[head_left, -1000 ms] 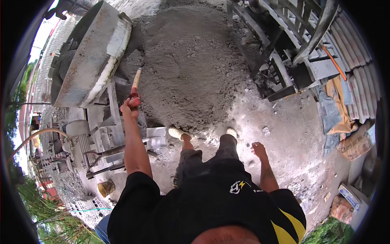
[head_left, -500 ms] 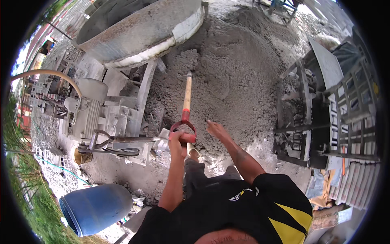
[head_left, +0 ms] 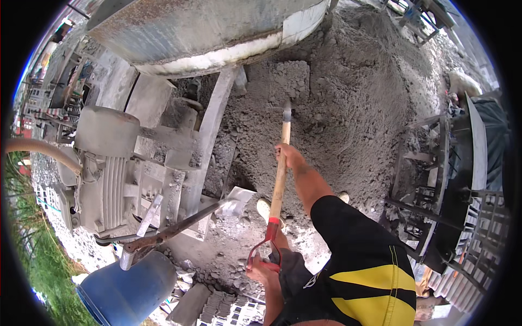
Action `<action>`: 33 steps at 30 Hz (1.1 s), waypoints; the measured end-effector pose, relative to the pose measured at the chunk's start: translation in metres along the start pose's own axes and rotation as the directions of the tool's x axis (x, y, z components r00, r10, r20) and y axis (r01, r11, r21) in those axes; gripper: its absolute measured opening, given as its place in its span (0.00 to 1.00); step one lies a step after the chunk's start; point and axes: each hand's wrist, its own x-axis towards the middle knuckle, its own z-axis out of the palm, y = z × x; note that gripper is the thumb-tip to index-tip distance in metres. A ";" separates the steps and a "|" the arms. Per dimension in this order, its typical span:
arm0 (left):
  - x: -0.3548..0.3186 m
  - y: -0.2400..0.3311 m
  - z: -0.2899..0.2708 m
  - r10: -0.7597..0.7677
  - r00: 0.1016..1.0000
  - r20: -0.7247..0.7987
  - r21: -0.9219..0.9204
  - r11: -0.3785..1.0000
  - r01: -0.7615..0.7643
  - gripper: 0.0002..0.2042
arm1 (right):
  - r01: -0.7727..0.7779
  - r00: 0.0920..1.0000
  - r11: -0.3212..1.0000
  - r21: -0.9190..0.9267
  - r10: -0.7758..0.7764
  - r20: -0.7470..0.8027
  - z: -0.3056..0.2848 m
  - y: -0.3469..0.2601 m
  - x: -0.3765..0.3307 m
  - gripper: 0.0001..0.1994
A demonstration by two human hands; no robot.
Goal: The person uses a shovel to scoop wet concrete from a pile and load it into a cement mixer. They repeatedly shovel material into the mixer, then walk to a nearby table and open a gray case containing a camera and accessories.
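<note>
A shovel point(head_left: 280, 179) with a wooden shaft and a red D-shaped handle stretches away from me. My left hand point(head_left: 264, 271) is wrapped round the grip of that red handle, low in the view. Farther up, my right hand point(head_left: 291, 156) grips the wooden shaft below the metal socket. The blade carries a load of grey, crumbly mix point(head_left: 290, 79) and lies against the large pile of grey material point(head_left: 348, 103), so most of its metal is hidden.
A large rusty metal drum point(head_left: 212, 35) stands beyond the pile. To the left are a dusty motor point(head_left: 109, 163) on a frame and a second shovel point(head_left: 174, 231). A blue barrel point(head_left: 130, 288) lies near left; dark racks point(head_left: 446, 190) stand at right.
My right hand has gone from free in the air to holding the shaft. My left hand and the red handle have come lower and nearer to me. The view has shifted.
</note>
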 end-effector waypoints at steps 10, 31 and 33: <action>0.052 -0.086 -0.133 0.006 0.999 -0.051 0.295 0.955 0.009 0.14 | -0.149 0.973 0.988 -0.028 0.142 -0.180 -0.052 0.026 -0.123 0.05; 0.129 0.034 -0.234 -0.827 0.467 0.312 0.915 0.395 0.088 0.13 | 0.197 0.980 0.962 -0.189 -0.186 0.074 -0.133 0.041 -0.390 0.12; 0.108 0.035 -0.281 -0.486 0.766 0.420 0.650 0.751 0.121 0.16 | 0.198 0.962 0.973 -0.120 -0.169 0.215 -0.116 0.021 -0.398 0.12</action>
